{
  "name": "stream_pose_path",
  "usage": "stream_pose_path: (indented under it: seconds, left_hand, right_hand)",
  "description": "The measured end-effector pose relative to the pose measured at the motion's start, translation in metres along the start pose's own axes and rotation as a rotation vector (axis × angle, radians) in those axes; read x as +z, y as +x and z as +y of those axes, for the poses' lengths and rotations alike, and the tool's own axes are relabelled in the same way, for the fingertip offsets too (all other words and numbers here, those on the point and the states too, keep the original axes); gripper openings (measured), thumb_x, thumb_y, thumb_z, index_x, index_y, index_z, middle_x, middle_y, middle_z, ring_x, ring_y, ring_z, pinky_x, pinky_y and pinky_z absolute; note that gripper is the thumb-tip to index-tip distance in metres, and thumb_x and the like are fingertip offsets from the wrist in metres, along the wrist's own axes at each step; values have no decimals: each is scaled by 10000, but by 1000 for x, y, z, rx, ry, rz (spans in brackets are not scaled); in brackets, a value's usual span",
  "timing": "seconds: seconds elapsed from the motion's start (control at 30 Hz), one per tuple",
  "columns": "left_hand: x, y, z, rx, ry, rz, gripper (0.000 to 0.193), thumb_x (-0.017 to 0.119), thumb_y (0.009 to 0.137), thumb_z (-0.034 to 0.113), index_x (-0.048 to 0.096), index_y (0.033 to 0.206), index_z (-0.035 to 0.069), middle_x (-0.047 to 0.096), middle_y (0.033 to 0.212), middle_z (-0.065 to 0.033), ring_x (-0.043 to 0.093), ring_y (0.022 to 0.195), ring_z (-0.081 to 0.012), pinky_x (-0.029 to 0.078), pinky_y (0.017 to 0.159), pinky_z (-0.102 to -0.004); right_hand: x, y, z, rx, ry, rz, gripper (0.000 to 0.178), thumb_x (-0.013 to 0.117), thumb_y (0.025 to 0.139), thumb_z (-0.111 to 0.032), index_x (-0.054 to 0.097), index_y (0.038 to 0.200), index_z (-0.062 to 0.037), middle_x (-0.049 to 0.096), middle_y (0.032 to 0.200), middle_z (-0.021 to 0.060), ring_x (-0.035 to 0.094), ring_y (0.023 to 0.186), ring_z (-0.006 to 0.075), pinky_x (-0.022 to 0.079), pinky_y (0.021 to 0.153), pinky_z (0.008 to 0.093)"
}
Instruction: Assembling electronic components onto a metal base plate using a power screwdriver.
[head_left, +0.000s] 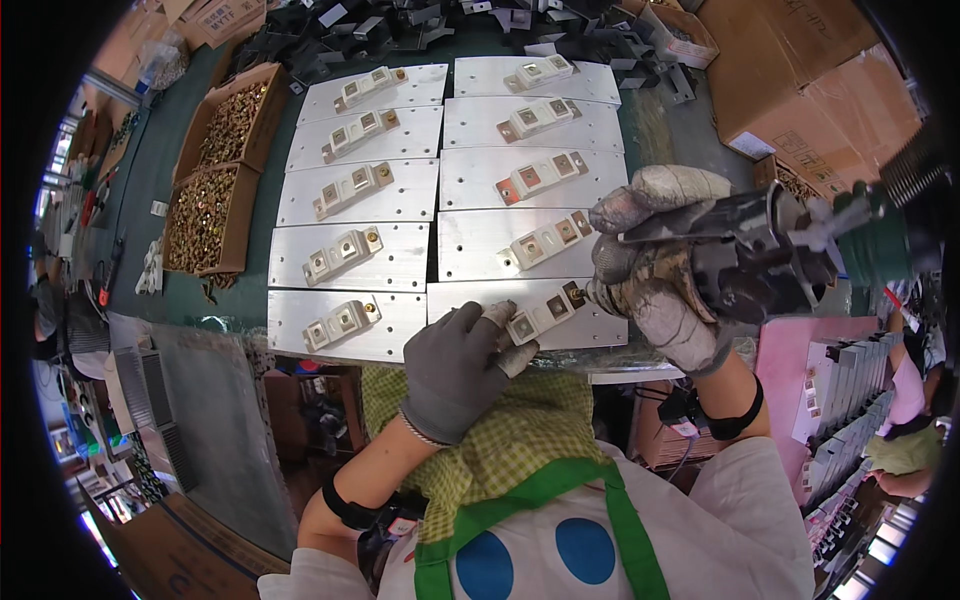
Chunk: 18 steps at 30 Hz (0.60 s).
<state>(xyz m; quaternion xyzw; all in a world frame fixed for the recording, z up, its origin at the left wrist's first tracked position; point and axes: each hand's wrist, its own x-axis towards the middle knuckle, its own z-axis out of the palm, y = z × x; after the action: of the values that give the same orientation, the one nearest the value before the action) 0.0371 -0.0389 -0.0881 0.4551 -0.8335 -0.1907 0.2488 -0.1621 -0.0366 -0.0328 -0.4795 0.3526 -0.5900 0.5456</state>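
Note:
My left hand (455, 370), in a grey glove with pale fingertips, grips the left end of a white block-shaped module (541, 318) lying on the nearest right-hand metal plate (597, 333). My right hand (662, 318), also gloved, is wrapped around a dark power screwdriver (745, 250) held nearly level. The screwdriver's tip meets a brass-coloured screw (575, 293) at the module's right end. How far in the screw sits is hard to tell. More plates stretch away in two columns, each bearing a similar module (343, 255); one module (541, 178) has a reddish end.
Two cardboard boxes of brass-coloured screws (212, 215) stand on the left of the green table (135, 270). Black bent metal brackets (400, 30) are heaped along the back. Large cartons (810, 90) rise at the back right. Another person (905, 450) is at the far right.

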Motion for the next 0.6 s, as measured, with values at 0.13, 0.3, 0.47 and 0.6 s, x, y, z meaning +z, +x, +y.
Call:
stream_pose_path:
  seconds: [0.13, 0.3, 0.47, 0.6]
  left_hand:
    - [-3, -1, 0, 2, -33, -7, 371, 707, 646, 312, 621, 935, 94, 498, 610, -24, 525, 523, -191, 412, 477, -305]
    - [-3, -1, 0, 5, -37, 22, 365, 709, 644, 296, 619, 931, 89, 500, 614, -36, 535, 537, -198, 418, 480, -306]
    - [-2, -4, 0, -9, -59, 18, 365, 715, 635, 279, 616, 925, 82, 504, 623, -45, 544, 550, -206, 420, 483, -310]
    - [0, -3, 0, 24, -47, 50, 362, 718, 625, 270, 612, 914, 79, 503, 618, -46, 539, 544, -206, 415, 482, -310]
  right_hand:
    - [9, 3, 0, -8, -43, 106, 708, 764, 660, -223, 353, 1211, -55, 510, 1052, 120, 541, 886, 179, 499, 748, 304]
    - [3, 6, -5, 7, -167, -66, 680, 756, 672, -216, 358, 1204, -73, 471, 1109, 98, 496, 975, 171, 453, 829, 299]
    - [11, -3, 1, 140, -22, 22, 665, 733, 691, -209, 350, 1217, -72, 465, 1134, 95, 499, 946, 157, 452, 818, 293]
    - [13, 3, -1, -14, -103, -8, 645, 717, 701, -187, 352, 1218, -59, 482, 1130, 109, 527, 903, 156, 481, 748, 278]
